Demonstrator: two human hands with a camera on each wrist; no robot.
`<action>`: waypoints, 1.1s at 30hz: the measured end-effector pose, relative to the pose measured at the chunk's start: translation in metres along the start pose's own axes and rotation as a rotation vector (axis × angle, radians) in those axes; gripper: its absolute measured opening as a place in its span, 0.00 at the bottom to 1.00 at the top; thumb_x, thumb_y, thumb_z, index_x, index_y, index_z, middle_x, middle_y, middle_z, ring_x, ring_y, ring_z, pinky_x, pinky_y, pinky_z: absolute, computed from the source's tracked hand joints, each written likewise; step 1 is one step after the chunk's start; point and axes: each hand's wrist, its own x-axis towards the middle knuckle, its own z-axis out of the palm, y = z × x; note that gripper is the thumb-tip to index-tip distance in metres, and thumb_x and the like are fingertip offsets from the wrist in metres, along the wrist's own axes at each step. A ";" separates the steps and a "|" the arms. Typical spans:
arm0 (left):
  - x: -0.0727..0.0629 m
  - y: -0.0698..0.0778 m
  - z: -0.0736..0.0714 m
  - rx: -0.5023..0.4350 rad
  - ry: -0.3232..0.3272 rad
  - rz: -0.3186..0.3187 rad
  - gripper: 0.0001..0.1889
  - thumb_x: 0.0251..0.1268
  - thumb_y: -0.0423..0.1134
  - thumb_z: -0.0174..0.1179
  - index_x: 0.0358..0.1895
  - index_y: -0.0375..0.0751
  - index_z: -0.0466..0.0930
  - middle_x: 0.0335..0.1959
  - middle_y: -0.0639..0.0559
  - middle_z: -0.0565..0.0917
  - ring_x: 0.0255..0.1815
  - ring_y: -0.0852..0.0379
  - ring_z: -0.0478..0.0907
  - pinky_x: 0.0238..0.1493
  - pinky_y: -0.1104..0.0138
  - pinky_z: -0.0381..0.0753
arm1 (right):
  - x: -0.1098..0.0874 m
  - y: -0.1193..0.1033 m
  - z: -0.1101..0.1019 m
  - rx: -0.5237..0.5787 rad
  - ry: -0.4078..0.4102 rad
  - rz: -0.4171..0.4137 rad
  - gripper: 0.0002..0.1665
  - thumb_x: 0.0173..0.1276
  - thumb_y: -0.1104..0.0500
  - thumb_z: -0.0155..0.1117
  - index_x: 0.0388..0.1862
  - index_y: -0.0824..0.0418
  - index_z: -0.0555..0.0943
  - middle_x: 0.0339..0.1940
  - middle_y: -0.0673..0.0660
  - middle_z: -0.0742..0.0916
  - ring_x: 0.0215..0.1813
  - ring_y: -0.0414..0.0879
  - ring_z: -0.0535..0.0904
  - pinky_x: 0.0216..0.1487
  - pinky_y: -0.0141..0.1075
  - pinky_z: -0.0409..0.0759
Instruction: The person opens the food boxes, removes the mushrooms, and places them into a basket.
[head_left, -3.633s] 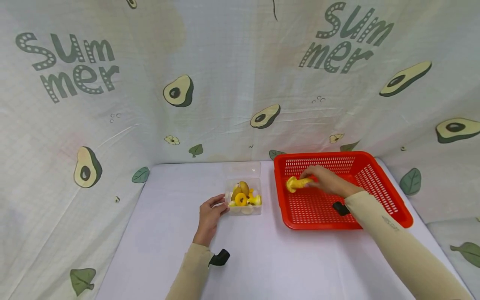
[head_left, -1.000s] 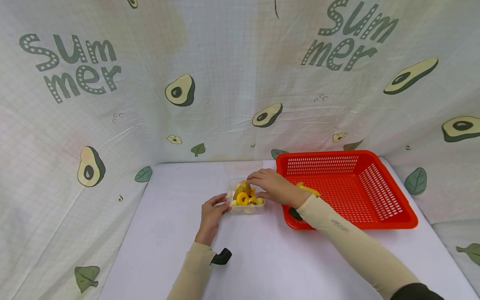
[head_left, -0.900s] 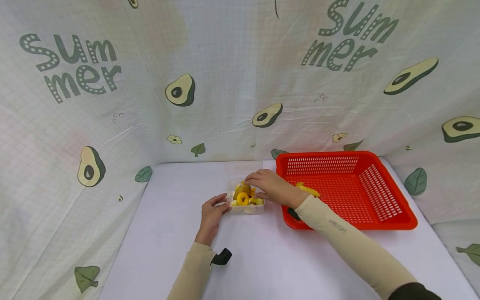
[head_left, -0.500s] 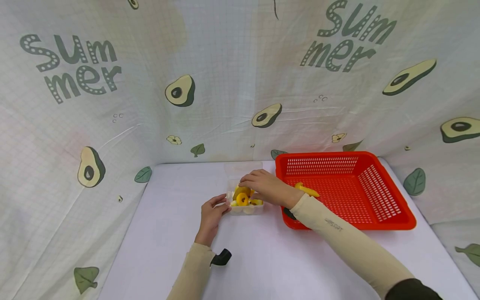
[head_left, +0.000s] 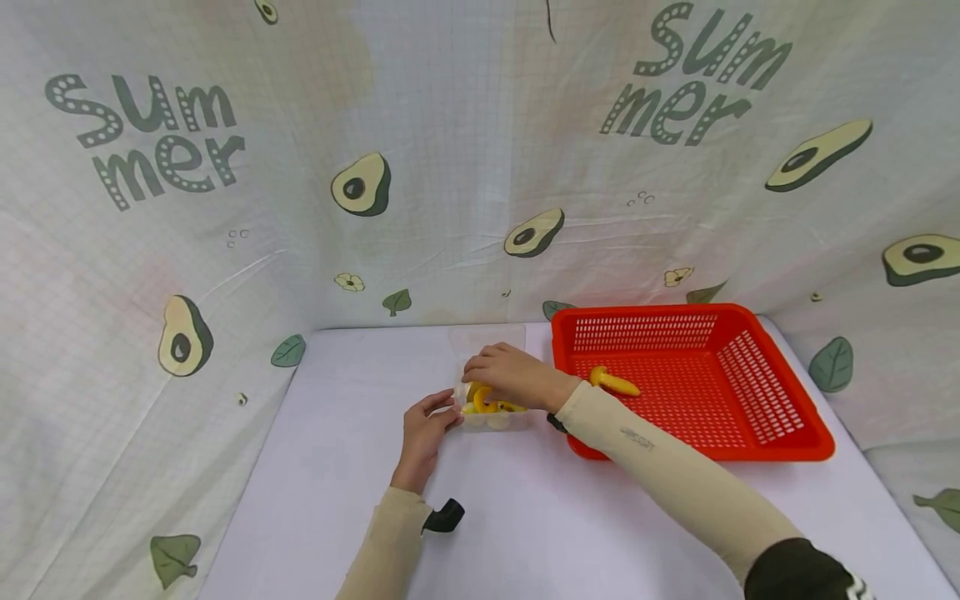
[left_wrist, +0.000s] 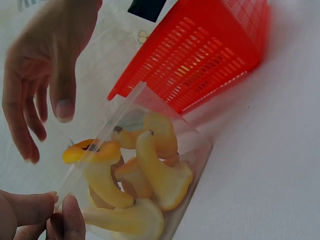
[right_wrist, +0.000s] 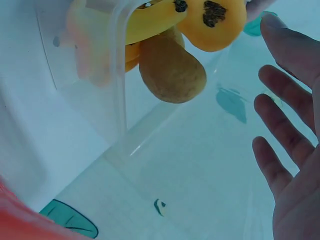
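A clear plastic box [head_left: 501, 422] stands on the table, filled with several yellow mushroom-shaped pieces [left_wrist: 162, 172] and a brownish rounded piece [right_wrist: 172, 70]. At its left side, my left hand [head_left: 422, 435] pinches the rim between thumb and fingers, which the left wrist view shows close up. Over the box hovers my right hand [head_left: 517, 377], its fingers spread and holding nothing; in the wrist views it is apart from the pieces. From the head, it hides part of the box's contents. Another yellow mushroom-shaped piece [head_left: 615, 383] lies in the red basket [head_left: 697, 451].
Right of the box, the red basket takes up the table's right side, and my right forearm crosses its near left corner. The box's clear lid [head_left: 487, 335] lies folded back toward the printed cloth [head_left: 442, 275] hanging behind. White cloth covers the table [head_left: 360, 383].
My right hand was holding a yellow mushroom-shaped piece over the basket; it came left to the box and over the last second moved further left across it, now holding nothing. The left hand stayed.
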 end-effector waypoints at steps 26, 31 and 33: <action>0.001 -0.001 0.001 -0.010 0.004 0.001 0.20 0.68 0.19 0.64 0.63 0.21 0.80 0.46 0.40 0.81 0.37 0.60 0.83 0.40 0.72 0.91 | 0.013 0.004 0.020 -0.035 -0.065 -0.023 0.14 0.69 0.56 0.76 0.54 0.50 0.92 0.47 0.47 0.92 0.53 0.47 0.81 0.65 0.42 0.81; -0.001 0.000 0.002 -0.006 0.003 0.004 0.21 0.68 0.20 0.64 0.64 0.20 0.79 0.48 0.37 0.80 0.36 0.59 0.83 0.40 0.72 0.91 | 0.009 0.008 0.012 0.021 -0.006 0.002 0.12 0.69 0.56 0.77 0.51 0.52 0.92 0.45 0.47 0.92 0.53 0.47 0.81 0.66 0.43 0.81; -0.001 0.000 0.002 -0.006 0.003 0.002 0.21 0.68 0.20 0.64 0.64 0.20 0.78 0.49 0.36 0.80 0.36 0.59 0.83 0.40 0.72 0.91 | 0.005 0.010 0.006 0.048 0.012 0.016 0.12 0.69 0.57 0.77 0.51 0.53 0.92 0.45 0.47 0.92 0.54 0.47 0.81 0.67 0.43 0.80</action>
